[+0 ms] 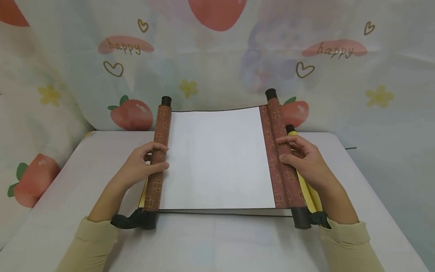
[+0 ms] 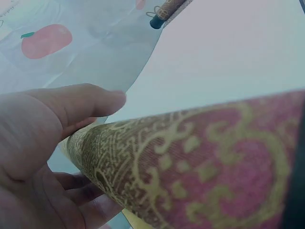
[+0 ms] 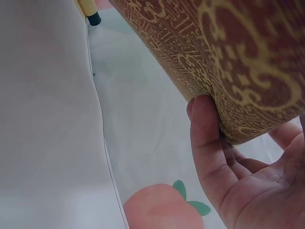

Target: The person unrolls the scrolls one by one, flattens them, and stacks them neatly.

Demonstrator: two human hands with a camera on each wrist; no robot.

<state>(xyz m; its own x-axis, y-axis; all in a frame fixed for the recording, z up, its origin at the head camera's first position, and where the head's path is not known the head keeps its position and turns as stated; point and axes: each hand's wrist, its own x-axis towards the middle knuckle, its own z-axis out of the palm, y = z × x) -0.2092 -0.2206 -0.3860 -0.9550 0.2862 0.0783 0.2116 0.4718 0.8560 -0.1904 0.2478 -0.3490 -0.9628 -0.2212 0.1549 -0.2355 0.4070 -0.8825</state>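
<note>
A scroll with blank white paper is stretched between two brown rollers patterned in gold and capped in black. My left hand grips the left roller around its middle, fingers and thumb wrapping it from the outer side. On the other side, my right hand holds the right roller the same way. The left wrist view shows the thumb over the patterned cloth and other fingers beneath. In the right wrist view, the thumb and fingers lie around the roller's cloth.
Yellow strips with a black end show behind the right roller, and a second paper edge lies below the scroll. A white cloth covers the table. Behind it hangs a printed curtain with fruit, hearts and flowers.
</note>
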